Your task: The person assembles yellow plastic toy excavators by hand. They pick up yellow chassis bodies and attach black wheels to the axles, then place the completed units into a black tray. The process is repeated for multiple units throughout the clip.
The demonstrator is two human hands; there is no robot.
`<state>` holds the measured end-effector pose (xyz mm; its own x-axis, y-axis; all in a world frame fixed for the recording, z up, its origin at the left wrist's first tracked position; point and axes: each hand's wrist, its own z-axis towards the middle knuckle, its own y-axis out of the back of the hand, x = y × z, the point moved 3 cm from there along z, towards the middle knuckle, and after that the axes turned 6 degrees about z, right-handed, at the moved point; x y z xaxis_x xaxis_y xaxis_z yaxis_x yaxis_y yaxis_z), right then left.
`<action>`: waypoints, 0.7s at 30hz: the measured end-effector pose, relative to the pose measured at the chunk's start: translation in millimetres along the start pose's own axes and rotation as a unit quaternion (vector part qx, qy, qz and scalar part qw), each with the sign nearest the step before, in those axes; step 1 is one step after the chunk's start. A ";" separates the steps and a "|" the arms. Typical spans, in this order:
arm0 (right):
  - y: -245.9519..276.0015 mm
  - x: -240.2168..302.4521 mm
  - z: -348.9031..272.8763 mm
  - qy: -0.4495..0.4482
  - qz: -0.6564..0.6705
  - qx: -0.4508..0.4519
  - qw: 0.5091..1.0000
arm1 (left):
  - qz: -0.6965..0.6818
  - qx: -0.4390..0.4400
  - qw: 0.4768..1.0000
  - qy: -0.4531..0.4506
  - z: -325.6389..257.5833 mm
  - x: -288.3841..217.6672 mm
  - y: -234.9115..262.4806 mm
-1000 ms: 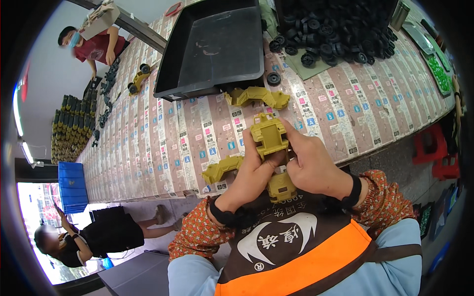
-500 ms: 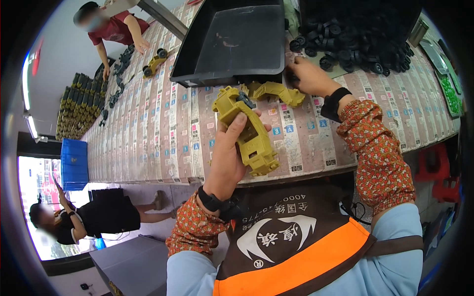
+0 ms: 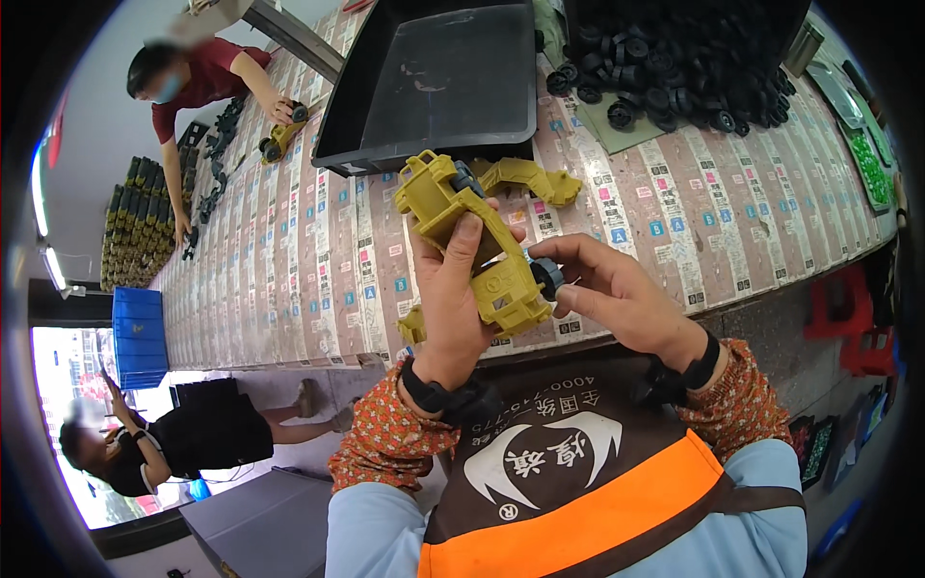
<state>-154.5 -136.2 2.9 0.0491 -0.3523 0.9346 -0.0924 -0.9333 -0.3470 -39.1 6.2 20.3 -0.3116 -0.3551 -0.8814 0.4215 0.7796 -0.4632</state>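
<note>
a yellow toy body (image 3: pixel 472 246) is held up above the near edge of the table (image 3: pixel 289 279), tilted, its wider end up and to the left. the left hand (image 3: pixel 451 299) is wrapped around its middle from below, thumb laid along the upper face, fingers closed behind it. a black wheel (image 3: pixel 546 276) is pressed against the lower right side of the body, pinched between the thumb and fingertips of the right hand (image 3: pixel 617 299). the two hands are close together, each clamped on its own part, and meet at the body.

just beyond the body, a yellow arm part (image 3: pixel 528 178) lies on the table, and another yellow part (image 3: pixel 412 326) shows at the near edge under the left wrist. a black tray (image 3: pixel 434 77) stands behind them, tilted, its near wall just beside the arm part. to its right a heap of black wheels (image 3: pixel 674 67) is spread over a bin and a grey-green sheet. a green piece (image 3: pixel 872 164) lies at the far right of the table.

at the far left end of the table a person in red (image 3: pixel 193 87) is bent over it, one hand on a yellow toy (image 3: pixel 279 140). dark stacked parts (image 3: pixel 130 231) and a blue crate (image 3: pixel 140 337) are seen beside the table, and a person in black (image 3: pixel 164 443) sits low on the floor.
</note>
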 end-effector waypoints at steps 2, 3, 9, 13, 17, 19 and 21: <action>-3.5 -4.1 -3.9 -0.010 0.029 -0.001 1.000 | 0.005 0.001 1.000 -0.029 0.4 2.8 3.1; -3.7 -8.4 -5.5 -0.015 0.038 0.004 0.999 | 0.006 0.001 0.999 -0.045 0.8 2.9 4.0; -4.1 -17.2 -8.1 0.002 0.072 -0.033 0.997 | 0.039 -0.009 0.997 -0.072 -1.1 0.8 5.8; -0.4 -12.0 -9.2 -0.002 0.080 -0.022 0.997 | 0.069 -0.015 0.994 -0.082 -7.0 1.3 4.0; -6.4 -14.3 -12.1 0.000 0.099 -0.040 0.994 | 0.071 -0.008 0.993 -0.095 -6.9 8.9 3.5; -8.4 -15.8 -13.7 -0.002 0.074 -0.052 0.996 | 0.074 -0.007 0.992 -0.107 -7.4 11.6 5.5; -15.3 -11.5 -19.8 0.019 0.005 -0.068 0.998 | 0.081 -0.004 0.991 -0.110 -8.2 11.9 6.2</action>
<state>-173.3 -116.5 -1.0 0.0103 -0.3569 0.9341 -0.2259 -0.9108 -0.3455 -47.1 11.0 7.7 -0.0457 -0.3279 -0.9436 0.4444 0.8393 -0.3132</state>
